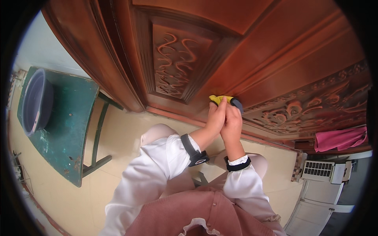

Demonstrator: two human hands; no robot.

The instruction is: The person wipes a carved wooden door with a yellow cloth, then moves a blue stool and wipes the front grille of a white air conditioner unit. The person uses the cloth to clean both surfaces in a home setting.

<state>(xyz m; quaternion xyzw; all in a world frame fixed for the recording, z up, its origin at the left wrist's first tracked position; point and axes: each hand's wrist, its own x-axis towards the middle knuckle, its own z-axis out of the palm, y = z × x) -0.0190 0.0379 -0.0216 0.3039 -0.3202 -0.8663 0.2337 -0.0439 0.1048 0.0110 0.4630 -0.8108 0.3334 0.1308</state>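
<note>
A carved reddish-brown wooden door (200,109) stands before me. My left hand (217,113) and my right hand (231,119) are pressed side by side low in front of it, near its bottom edge. Between and above my fingers shows a yellow and grey-blue cloth (220,98) with dark edging, bunched in both hands. Whether the cloth touches the door is hard to tell. My palms and most of the fingers' inner sides are hidden.
On the left, a worn green table (68,118) bears a purple plastic basin (46,103). A pink cloth (339,139) hangs at the right. Beyond it are a white slotted basket (319,170) and pale cabinet-like panels (322,191). The door frame (118,73) rises at left.
</note>
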